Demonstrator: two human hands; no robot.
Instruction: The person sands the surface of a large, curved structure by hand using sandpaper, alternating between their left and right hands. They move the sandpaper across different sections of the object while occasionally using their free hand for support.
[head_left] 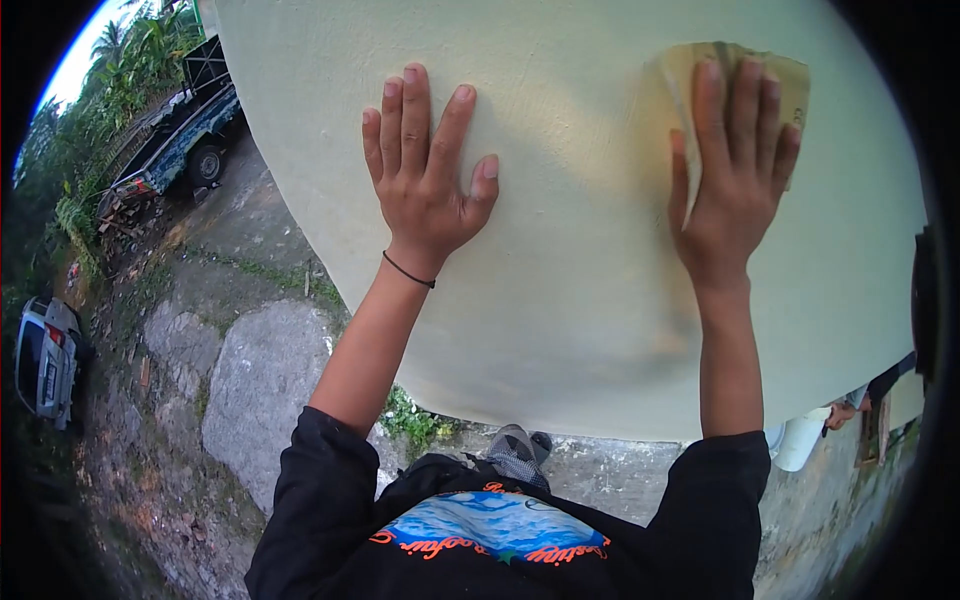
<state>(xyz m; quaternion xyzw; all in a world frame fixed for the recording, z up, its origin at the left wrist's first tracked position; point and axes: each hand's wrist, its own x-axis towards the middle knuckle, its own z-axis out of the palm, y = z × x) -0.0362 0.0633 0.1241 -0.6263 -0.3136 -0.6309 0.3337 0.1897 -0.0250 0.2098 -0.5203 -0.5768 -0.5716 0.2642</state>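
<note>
A large smooth cream-coloured surface [570, 270] fills the middle of the head view. My left hand [425, 175] lies flat on it with the fingers spread, and a thin dark band circles the wrist. Further right, my right hand [730, 180] presses a tan sheet [795, 85] against the same surface, its fingers stretched over the sheet. Part of the sheet is hidden under the palm and fingers. Dark printed marks show near its right edge.
A blue truck [190, 140] stands at the upper left and a silver car [48, 360] at the far left. Rough ground [260, 390] lies below. At the lower right, another person's hand [840, 415] is beside a white bucket [801, 440].
</note>
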